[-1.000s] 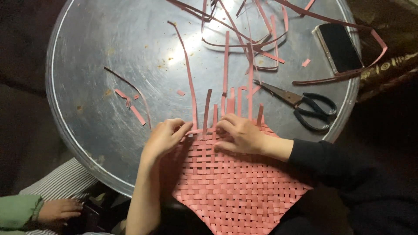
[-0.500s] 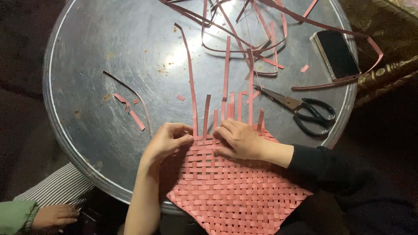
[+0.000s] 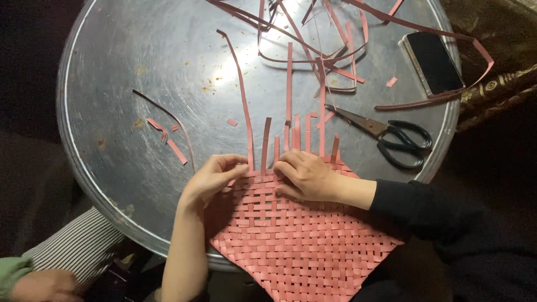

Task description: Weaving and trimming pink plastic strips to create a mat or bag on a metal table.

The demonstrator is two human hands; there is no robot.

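Round metal table (image 3: 140,67), scratched, dim room around it. Your woven pink mat (image 3: 302,246) lies at the near edge, hanging partly off, w/ loose strip ends (image 3: 291,134) sticking up past it. Your left hand (image 3: 212,178) pinches a strip at the mat's top edge; right hand (image 3: 305,176) lies flat, fingers pressing the weave. Black scissors (image 3: 391,137) just right, phone (image 3: 433,62) farther back.

The woven mat (image 3: 305,246) is salmon pink in a checker weave — the loose strips (image 3: 291,84) match it. The round tray (image 3: 140,67) is dull silver, the scissors (image 3: 391,137) black-handled, the phone (image 3: 433,61) black — a sleeve (image 3: 72,251) striped grey and white.
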